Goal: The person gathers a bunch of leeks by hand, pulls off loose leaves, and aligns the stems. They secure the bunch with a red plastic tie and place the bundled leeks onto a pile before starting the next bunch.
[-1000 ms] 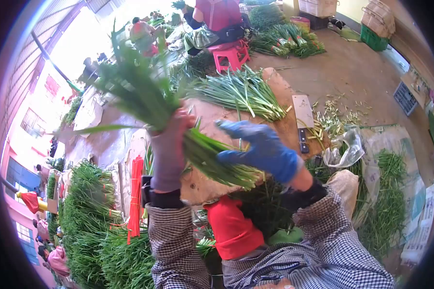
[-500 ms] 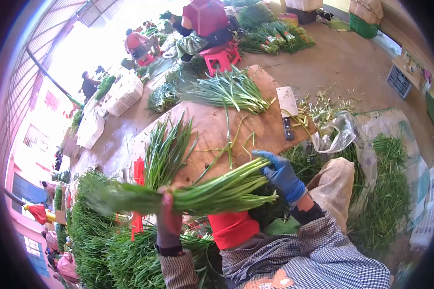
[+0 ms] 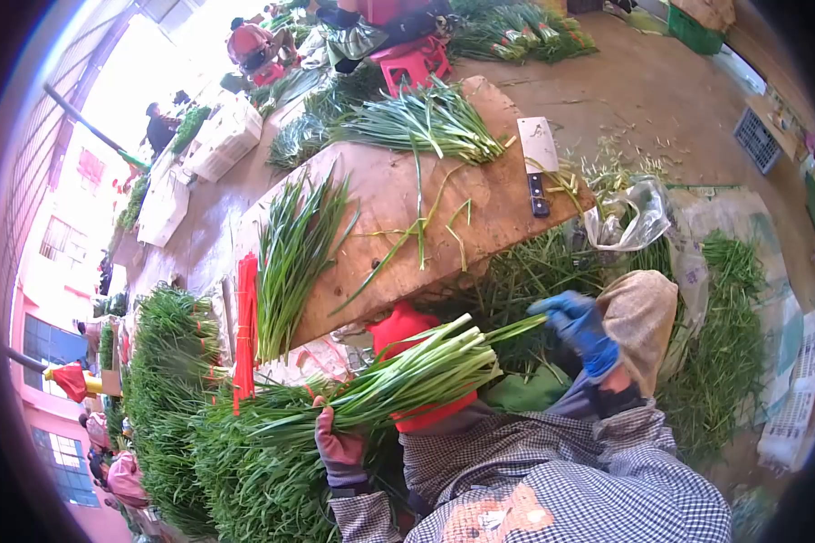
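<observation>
My left hand [image 3: 340,443], in a pinkish glove, is closed around a bunch of garlic chives [image 3: 417,376] at its leafy end. The pale cut stems point up and right, above my lap. My right hand [image 3: 581,333], in a blue glove and blurred, pinches a few thin green leaves [image 3: 518,327] that stick out beyond the stems. In front of me, a wooden board [image 3: 480,240] bears one pile of chives [image 3: 303,258] on its left and another pile [image 3: 430,122] at its far side. A cleaver [image 3: 539,167] lies on the board's right part.
Red ties [image 3: 245,326] hang at the board's left edge. Stacked green bundles [image 3: 167,407] stand at my left. Trimmings [image 3: 625,163] and a clear plastic bag [image 3: 638,217] lie to the right. Loose greens [image 3: 729,353] cover a sheet there. A co-worker sits on a pink stool [image 3: 412,63].
The bunch has come down and closer to my lap, its stems now tilted upward. My right hand has drawn away from the stem ends to the right, with thin leaves in its fingers.
</observation>
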`<state>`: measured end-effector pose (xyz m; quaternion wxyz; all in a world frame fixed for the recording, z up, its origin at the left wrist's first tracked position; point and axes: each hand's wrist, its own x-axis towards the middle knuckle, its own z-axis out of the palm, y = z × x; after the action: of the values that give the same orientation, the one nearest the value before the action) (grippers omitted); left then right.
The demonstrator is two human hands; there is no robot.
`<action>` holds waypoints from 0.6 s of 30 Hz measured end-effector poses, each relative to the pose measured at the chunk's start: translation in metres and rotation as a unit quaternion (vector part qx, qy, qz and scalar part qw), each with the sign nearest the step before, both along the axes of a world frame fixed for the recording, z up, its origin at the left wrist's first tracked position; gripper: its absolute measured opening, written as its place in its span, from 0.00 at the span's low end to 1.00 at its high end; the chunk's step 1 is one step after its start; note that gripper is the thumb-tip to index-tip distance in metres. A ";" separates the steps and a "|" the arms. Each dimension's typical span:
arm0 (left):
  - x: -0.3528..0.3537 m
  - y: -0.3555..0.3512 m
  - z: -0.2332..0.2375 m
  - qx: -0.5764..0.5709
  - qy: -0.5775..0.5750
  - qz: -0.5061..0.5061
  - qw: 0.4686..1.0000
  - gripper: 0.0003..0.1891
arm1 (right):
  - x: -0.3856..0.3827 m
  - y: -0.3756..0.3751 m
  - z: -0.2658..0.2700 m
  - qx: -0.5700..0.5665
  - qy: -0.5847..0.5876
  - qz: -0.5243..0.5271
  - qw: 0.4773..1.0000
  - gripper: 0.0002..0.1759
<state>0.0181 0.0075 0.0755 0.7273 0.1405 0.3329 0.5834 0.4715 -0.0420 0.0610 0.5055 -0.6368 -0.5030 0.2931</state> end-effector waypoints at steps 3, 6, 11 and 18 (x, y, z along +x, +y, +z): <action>-0.003 0.003 0.000 0.013 0.025 0.013 1.000 0.20 | 0.061 -0.021 -0.003 0.013 -0.051 -0.108 0.993 0.09; -0.002 0.008 0.006 0.028 0.029 0.055 0.998 0.17 | 0.106 -0.042 0.023 0.019 -0.137 -0.189 0.972 0.08; -0.009 0.020 0.005 0.026 -0.004 0.017 1.000 0.16 | 0.087 -0.035 0.014 -0.085 -0.264 -0.070 0.958 0.12; -0.016 0.020 -0.024 0.015 0.024 0.018 0.999 0.19 | -0.082 0.040 0.006 0.083 -0.124 0.151 0.977 0.23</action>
<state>0.0025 0.0279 0.0516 0.7067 0.1592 0.3438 0.5975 0.3893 -0.0019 0.0669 0.4403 -0.5404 -0.6748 0.2422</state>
